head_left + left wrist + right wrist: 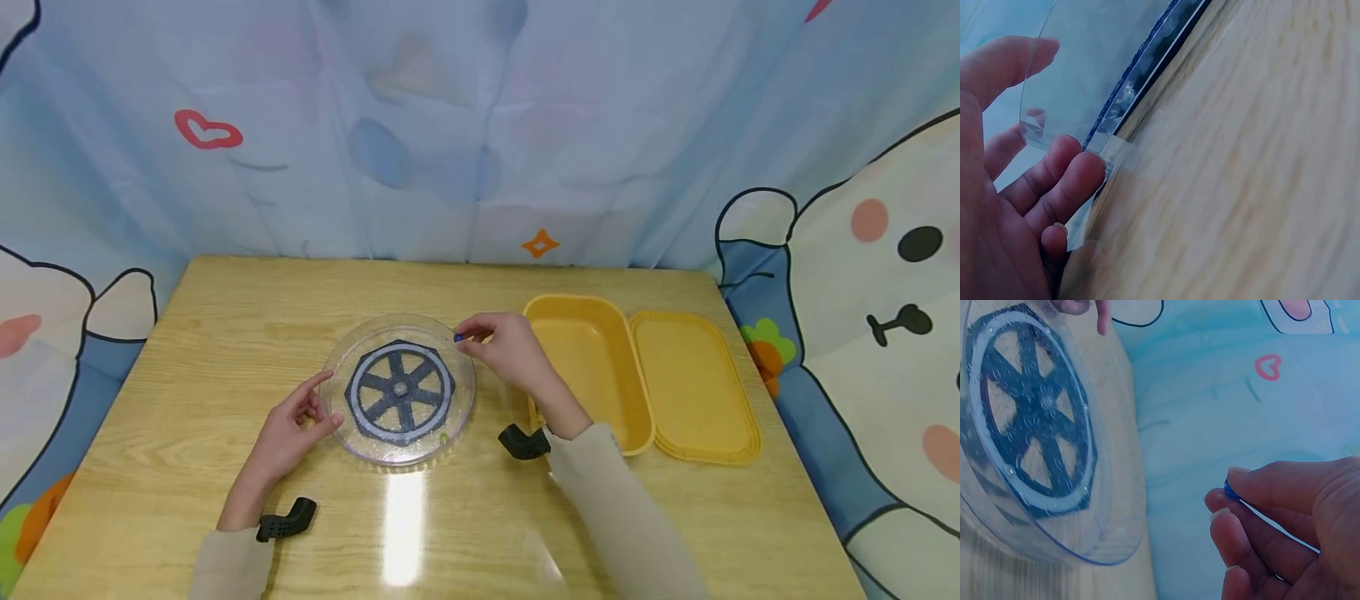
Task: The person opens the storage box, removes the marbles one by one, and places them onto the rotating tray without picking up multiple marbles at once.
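A clear round dish (463, 408) with a raised wall stands on the table. A dark hexagonal frame with six spokes and a pale ring (405, 414) shows through its clear plastic. My left hand (296, 425) grips the dish's left rim, the thumb and fingers spread along the edge. Between thumb and index finger my right hand (504, 346) pinches a small blue bead (1230, 490), held just off the dish's right rim. A tiny yellow-green bit (443, 437) shows near the dish's front right edge.
To the right of the dish is a yellow plastic box (592, 367), partly behind my right forearm. Its flat yellow lid (697, 387) lies beside it. A patterned blue curtain (480, 133) hangs along the far edge of the wooden table (247, 317).
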{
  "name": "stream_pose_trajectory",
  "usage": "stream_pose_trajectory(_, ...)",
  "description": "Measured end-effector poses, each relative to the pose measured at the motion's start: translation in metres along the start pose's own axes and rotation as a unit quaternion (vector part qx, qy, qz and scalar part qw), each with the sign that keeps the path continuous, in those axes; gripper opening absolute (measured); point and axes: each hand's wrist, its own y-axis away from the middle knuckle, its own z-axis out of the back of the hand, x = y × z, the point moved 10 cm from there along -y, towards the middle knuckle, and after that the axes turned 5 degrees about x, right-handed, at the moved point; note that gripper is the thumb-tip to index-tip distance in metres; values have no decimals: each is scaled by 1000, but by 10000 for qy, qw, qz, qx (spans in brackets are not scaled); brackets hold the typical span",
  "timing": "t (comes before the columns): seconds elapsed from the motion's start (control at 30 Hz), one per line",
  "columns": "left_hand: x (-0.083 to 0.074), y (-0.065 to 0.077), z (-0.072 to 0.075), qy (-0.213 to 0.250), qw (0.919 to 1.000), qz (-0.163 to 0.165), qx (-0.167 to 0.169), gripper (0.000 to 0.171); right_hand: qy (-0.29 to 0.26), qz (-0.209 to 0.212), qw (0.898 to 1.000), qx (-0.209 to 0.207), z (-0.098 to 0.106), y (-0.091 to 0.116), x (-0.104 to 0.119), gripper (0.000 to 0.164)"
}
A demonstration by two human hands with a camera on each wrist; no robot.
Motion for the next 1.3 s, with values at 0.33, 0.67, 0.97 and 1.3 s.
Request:
stream_pose_trajectory(0.33, -41, 5, 2, 22, 9999, 68, 88, 61, -170, 77, 9998, 117, -17, 4, 2, 13)
stream_pose_trajectory(0.67, -42, 7, 3, 113, 9999, -25, 58, 61, -521, 248, 9977, 349, -45, 5, 10, 16)
stream_pose_trajectory(0.97, -43, 6, 2, -6, 10000, -4, 78, 60, -713, 217, 9958, 534, -58, 7, 10, 18)
stream_pose_trajectory(1.3, 0, 0, -1, 20, 9999, 101, -4, 65, -793, -184, 9963, 267, -28, 10, -1, 17)
